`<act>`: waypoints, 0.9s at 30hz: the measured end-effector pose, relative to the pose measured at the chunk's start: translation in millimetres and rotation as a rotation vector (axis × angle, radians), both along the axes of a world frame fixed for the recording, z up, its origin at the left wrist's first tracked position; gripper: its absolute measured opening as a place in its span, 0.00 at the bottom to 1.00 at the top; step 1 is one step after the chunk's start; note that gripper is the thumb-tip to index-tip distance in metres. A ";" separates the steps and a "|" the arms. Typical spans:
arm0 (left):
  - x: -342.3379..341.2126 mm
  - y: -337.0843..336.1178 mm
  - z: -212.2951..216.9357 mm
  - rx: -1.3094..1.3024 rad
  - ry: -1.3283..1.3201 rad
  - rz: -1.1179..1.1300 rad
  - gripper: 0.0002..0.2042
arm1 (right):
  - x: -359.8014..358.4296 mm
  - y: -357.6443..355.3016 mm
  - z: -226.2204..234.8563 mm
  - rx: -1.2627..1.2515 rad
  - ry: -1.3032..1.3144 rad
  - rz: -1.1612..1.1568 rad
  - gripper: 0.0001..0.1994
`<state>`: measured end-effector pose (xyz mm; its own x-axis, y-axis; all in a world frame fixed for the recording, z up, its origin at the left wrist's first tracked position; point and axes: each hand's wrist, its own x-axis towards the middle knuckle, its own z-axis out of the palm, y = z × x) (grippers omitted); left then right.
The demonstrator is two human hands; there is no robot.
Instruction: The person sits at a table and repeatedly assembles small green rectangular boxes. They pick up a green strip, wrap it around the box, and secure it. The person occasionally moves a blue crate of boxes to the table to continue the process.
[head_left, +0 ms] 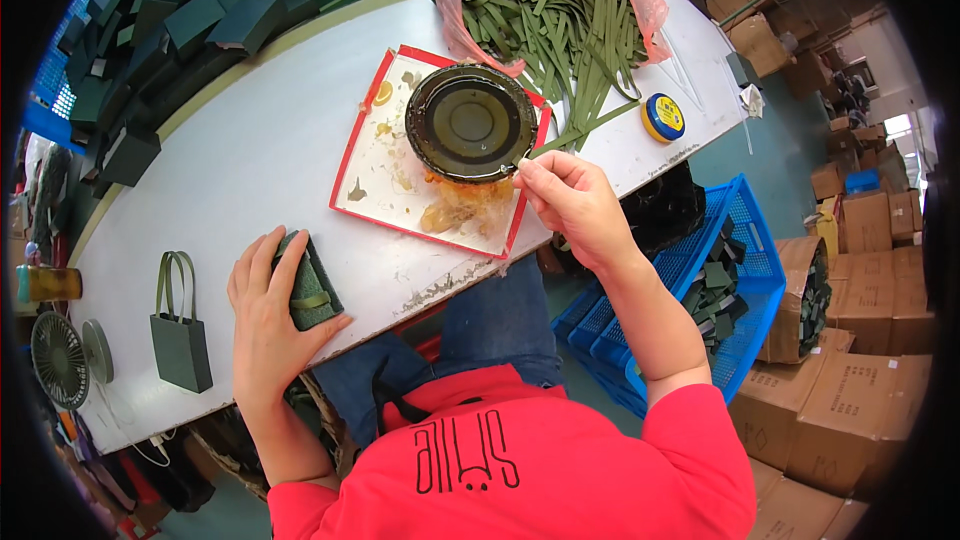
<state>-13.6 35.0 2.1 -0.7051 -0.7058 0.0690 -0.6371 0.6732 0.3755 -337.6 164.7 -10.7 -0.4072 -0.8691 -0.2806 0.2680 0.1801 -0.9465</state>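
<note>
My left hand (pixel 265 295) is wrapped round a small dark green box-shaped gift bag (pixel 316 292), pressing it to the table near the front edge. A piece of green ribbon lies across that bag. In my right hand (pixel 572 202), thumb and forefinger pinch the end of a green ribbon strip (pixel 590 132) at the rim of a round dark bowl (pixel 466 120). The bowl holds a dark, glossy liquid. Under it lies a white, red-edged tray (pixel 370 180) smeared with amber residue. Farther off, a pink plastic bag (pixel 455 15) spills many green ribbon strips (pixel 545 20).
A green gift bag with handles (pixel 181 350) stands at the left, near a small fan (pixel 62 360). Green boxes (pixel 195 25) pile up at the far left. A round blue-and-yellow tin (pixel 663 118) sits at the right. Blue crates (pixel 740 290) and cartons (pixel 800 400) stand beyond my right arm.
</note>
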 end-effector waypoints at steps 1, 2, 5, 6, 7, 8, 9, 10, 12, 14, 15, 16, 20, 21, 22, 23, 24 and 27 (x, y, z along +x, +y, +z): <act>0.0 0.0 0.1 -0.001 -0.002 0.001 0.46 | 1.1 -1.2 -1.3 -0.012 -0.008 -0.010 0.12; 0.1 0.1 -0.1 0.000 -0.004 0.000 0.46 | 1.8 -1.8 -2.1 -0.005 -0.010 -0.015 0.11; 0.1 -0.6 -0.5 -0.002 -0.003 -0.001 0.46 | 2.5 -3.6 -1.7 0.019 -0.020 -0.033 0.10; 0.0 -0.6 -0.7 -0.004 -0.001 -0.002 0.46 | 2.6 -3.8 -0.2 0.030 -0.029 -0.041 0.10; -0.3 -0.6 -0.8 -0.005 0.000 -0.003 0.46 | 2.4 -4.0 1.1 0.040 -0.037 -0.049 0.10; -0.7 -0.4 -0.7 -0.005 0.003 -0.001 0.46 | 1.8 -4.0 1.9 0.040 -0.056 -0.047 0.10; -1.1 -0.2 -0.5 -0.004 0.005 0.002 0.46 | 1.1 -3.8 2.7 0.039 -0.075 -0.045 0.10; -1.6 0.0 -0.3 -0.003 0.008 0.004 0.47 | 0.3 -3.2 3.3 0.039 -0.094 -0.043 0.10; -1.7 0.1 -0.9 -0.016 0.021 0.008 0.47 | -1.5 0.2 2.4 -0.005 -0.129 -0.060 0.10; -1.7 -0.2 -3.1 -0.031 0.075 0.002 0.48 | -0.7 5.9 4.0 -0.074 -0.131 -0.088 0.10; -1.6 -0.7 -5.3 -0.040 0.121 -0.005 0.48 | 3.0 10.8 7.2 -0.122 -0.119 -0.106 0.09; -0.7 -1.3 -6.5 -0.049 0.165 -0.009 0.49 | 8.3 15.3 9.5 -0.168 -0.109 -0.122 0.09; -7.2 -3.4 0.9 0.150 0.427 -0.107 0.52 | 39.3 28.5 16.5 -0.267 0.068 0.066 0.08; -10.0 -4.8 -2.4 0.137 0.446 -0.152 0.55 | 47.4 29.7 18.8 -0.248 0.089 0.141 0.07; -14.5 -5.2 0.5 0.165 0.462 -0.207 0.55 | 53.0 30.6 22.8 -0.192 0.056 0.244 0.07; -18.4 -4.5 3.2 0.194 0.478 -0.262 0.55 | 59.0 31.0 25.2 -0.136 0.024 0.347 0.06; -23.2 -4.0 3.4 0.208 0.510 -0.320 0.55 | 67.2 30.8 25.8 -0.118 -0.059 0.387 0.06; -29.0 -1.9 2.3 0.218 0.544 -0.420 0.56 | 85.3 25.8 29.8 0.027 -0.176 0.512 0.08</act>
<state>-42.6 33.1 4.4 -0.8260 -0.4203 0.3757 -0.0257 0.6938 0.7197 -252.3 190.5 19.1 0.1217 -0.9358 -0.3310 0.2937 0.3525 -0.8885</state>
